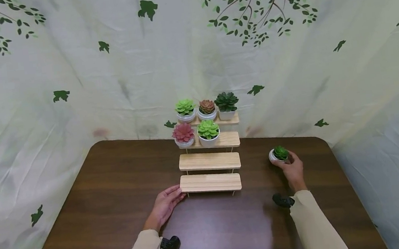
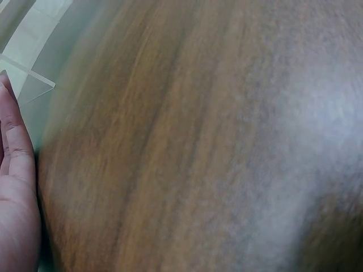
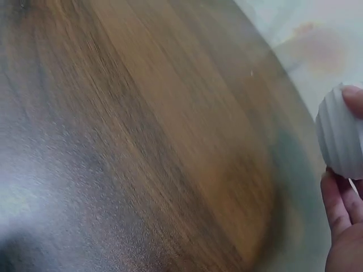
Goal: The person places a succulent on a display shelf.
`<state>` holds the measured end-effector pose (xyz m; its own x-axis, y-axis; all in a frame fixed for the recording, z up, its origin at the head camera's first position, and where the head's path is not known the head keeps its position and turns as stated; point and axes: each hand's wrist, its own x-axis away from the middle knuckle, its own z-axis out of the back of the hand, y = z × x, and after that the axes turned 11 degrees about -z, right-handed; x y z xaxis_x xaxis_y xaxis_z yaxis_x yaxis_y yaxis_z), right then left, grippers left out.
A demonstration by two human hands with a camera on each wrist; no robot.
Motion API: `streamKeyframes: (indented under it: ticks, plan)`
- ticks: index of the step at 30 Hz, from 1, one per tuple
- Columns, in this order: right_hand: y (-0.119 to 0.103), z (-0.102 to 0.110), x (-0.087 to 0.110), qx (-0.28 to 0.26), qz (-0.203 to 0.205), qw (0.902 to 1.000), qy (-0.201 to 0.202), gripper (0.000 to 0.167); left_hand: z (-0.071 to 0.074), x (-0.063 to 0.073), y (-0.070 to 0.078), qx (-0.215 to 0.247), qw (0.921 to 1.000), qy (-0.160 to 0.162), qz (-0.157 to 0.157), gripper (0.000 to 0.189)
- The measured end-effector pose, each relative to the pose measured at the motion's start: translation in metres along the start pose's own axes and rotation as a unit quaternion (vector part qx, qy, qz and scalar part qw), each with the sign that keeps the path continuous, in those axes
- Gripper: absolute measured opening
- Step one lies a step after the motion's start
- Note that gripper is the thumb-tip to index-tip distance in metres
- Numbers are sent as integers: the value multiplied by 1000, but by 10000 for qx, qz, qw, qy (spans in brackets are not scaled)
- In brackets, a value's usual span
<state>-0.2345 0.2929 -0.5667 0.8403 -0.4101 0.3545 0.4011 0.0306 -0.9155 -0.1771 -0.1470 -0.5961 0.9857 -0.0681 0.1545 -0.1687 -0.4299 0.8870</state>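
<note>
In the head view, my right hand (image 1: 292, 169) holds a small dark-green succulent (image 1: 281, 153) in a white pot above the right side of the table. The right wrist view shows the ribbed white pot (image 3: 339, 133) between thumb and fingers; its plant is out of sight there. My left hand (image 1: 166, 205) has its fingers extended, with the fingertips at the left end of the lowest step of a tiered wooden stand (image 1: 211, 183). Only part of this hand (image 2: 17, 187) shows in the left wrist view, fingers fairly straight.
Light-green (image 1: 184, 107), brown (image 1: 206, 106) and dark-green (image 1: 226, 101) succulents stand on the top step. A pink succulent (image 1: 183, 132) and another light-green one (image 1: 208, 129) occupy the left and middle of the step below. Behind the brown table (image 1: 118, 181) hangs a leaf-patterned cloth (image 1: 113, 68).
</note>
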Motion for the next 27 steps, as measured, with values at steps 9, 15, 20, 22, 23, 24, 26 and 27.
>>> streamKeyframes:
  ticks: [9,15,20,22,23,24,26,27]
  plan:
    - [-20,-6,16,-57,383,9990,-236,72,-1,0,-1,73,9999,32,-91,18]
    - [-40,-16,31,-277,740,9961,-386,67,2,-1,-3,33,9999,101,-46,19]
    - [-58,-26,42,-326,892,9935,-621,66,1,-1,-2,138,9998,106,-8,19]
    - [-64,-31,45,-364,950,9924,-686,66,0,0,-1,153,9998,86,-43,18]
    - [-68,-34,46,-374,991,9919,-708,65,0,0,-1,143,9999,75,-59,18]
    - [-71,-37,48,-371,1023,9915,-721,66,0,0,-1,153,9998,83,-68,18]
    - [-77,-42,50,-343,1091,9906,-747,65,-1,0,-1,170,9998,86,-86,18]
    - [-80,-45,51,-310,1136,9902,-756,65,-1,0,-1,170,9998,87,-87,18]
